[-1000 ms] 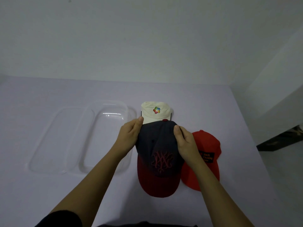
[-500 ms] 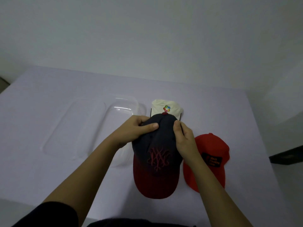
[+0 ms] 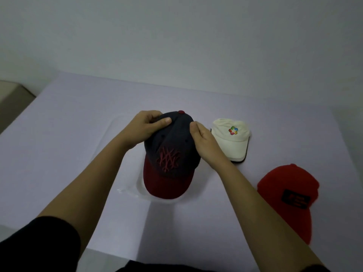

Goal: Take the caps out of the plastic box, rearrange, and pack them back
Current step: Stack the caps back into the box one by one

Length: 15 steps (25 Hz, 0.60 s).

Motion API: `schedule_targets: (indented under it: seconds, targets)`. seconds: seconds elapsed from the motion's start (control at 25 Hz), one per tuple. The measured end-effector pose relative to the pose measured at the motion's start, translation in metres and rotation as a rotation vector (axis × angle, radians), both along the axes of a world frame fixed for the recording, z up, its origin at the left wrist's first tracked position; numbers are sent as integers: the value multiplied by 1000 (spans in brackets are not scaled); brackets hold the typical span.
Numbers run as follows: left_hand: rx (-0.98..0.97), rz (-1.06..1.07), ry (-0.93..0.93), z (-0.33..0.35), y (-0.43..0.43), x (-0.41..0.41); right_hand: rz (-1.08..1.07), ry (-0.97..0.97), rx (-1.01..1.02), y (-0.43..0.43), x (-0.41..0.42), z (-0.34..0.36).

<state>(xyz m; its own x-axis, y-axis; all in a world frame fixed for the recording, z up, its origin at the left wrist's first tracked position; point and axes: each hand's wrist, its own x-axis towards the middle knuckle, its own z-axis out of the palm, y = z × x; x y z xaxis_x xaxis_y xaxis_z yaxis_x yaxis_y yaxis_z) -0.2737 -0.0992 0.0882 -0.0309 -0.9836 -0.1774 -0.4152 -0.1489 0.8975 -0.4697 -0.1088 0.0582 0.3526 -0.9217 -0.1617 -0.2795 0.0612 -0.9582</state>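
Both hands hold a dark navy cap (image 3: 172,152) with a red brim and red embroidered logo over the clear plastic box (image 3: 125,190). My left hand (image 3: 146,127) grips the crown's left side, thumb on top. My right hand (image 3: 204,143) pinches the crown's right side. The cap and my arms hide most of the box; only its near rim and left edge show. A cream cap (image 3: 230,141) with a coloured logo lies on the table to the right. Nearer me at the right lies a red cap (image 3: 286,195) with a black patch.
The pale lilac table (image 3: 59,138) ends at a near edge in front of me and meets a plain wall at the back. A beige surface (image 3: 11,97) shows beyond the table's left edge.
The navy cap has moved left, away from the cream cap, and now hangs over the plastic box. My view has swung left, so the other two caps appear further right.
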Motion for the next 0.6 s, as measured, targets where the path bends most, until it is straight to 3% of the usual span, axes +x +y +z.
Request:
schedule_targets:
  seconds: [0.28,0.44,0.52,0.6]
  targets:
    - [145,-69,-2,-72,-25,41,-45,235,-19,-20,42,-51]
    - [285,-142,-183,-101,-30,48,97,635,-77,-24,58,-77]
    - [283,-166,-315,-108,-30,42,134,874,-104,-26,68,-83]
    - [254,-124,-334,-113,-30,39,111,977,-113,-29,77,-87]
